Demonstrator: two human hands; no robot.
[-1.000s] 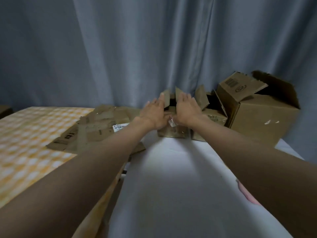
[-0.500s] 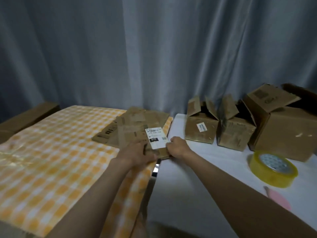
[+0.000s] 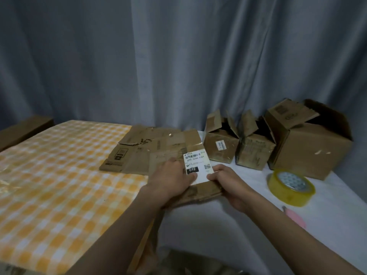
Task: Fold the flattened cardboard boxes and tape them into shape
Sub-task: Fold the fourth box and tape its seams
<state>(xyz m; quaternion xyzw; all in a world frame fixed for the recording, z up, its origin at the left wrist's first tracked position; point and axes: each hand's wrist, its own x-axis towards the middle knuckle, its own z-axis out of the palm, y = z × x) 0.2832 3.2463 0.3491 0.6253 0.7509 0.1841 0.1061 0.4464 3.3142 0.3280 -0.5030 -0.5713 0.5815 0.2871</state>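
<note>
A flattened cardboard box with a white shipping label (image 3: 195,155) lies across the gap between the two tables. My left hand (image 3: 171,178) grips its near left side, thumb on the label's black patch. My right hand (image 3: 228,180) grips its near right edge, fingers curled round the cardboard. Under and behind it lies a pile of flattened boxes (image 3: 139,151) on the orange checked tablecloth (image 3: 59,185). A roll of clear yellowish tape (image 3: 291,186) lies flat on the white table, to the right of my right hand.
Two small folded boxes (image 3: 220,144) (image 3: 254,150) with open flaps and a large open box (image 3: 309,143) stand along the grey curtain at the back right. A pink object (image 3: 296,217) lies near the tape. Another cardboard piece (image 3: 21,130) sits at far left.
My hands left the small box at the back and came to the labelled flattened box. Both now grip it and it has slid nearer, toward the white table.
</note>
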